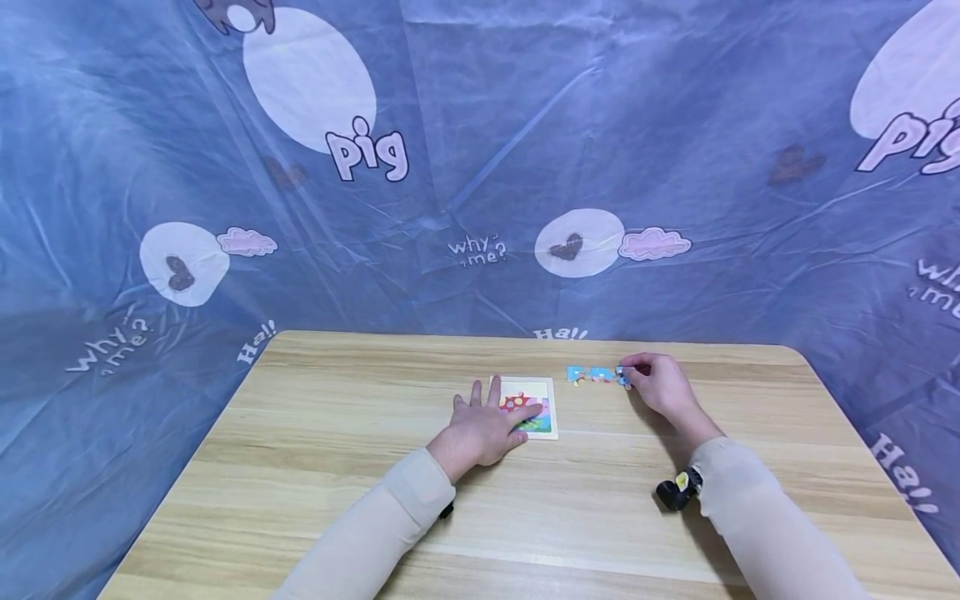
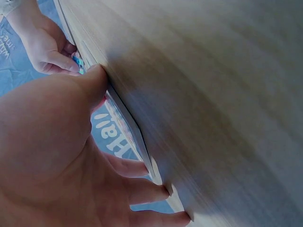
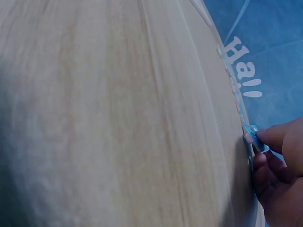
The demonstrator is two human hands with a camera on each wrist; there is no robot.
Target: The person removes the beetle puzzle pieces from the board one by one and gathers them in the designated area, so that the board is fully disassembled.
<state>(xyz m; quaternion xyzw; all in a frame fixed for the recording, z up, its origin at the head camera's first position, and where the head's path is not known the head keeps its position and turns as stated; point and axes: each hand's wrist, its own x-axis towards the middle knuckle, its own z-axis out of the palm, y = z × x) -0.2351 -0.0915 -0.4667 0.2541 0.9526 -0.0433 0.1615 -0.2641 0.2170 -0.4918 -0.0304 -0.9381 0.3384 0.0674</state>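
A square puzzle board point(image 1: 553, 408) with a pale frame lies on the table, its lower part filled with coloured pieces and its upper strip plain. My left hand point(image 1: 486, 425) rests spread over the board's left side, fingers straight. To the right of the board, my right hand point(image 1: 663, 385) pinches a small blue puzzle piece point(image 3: 257, 138) between thumb and fingertips. Two more blue puzzle pieces point(image 1: 602, 374) lie in a row just left of that hand. In the left wrist view, the left thumb and fingertips touch along the board's edge.
The wooden table point(image 1: 337, 417) runs back to a blue printed cloth point(image 1: 480, 167) hanging behind and at both sides. A black wrist camera point(image 1: 677, 492) sits under the right sleeve.
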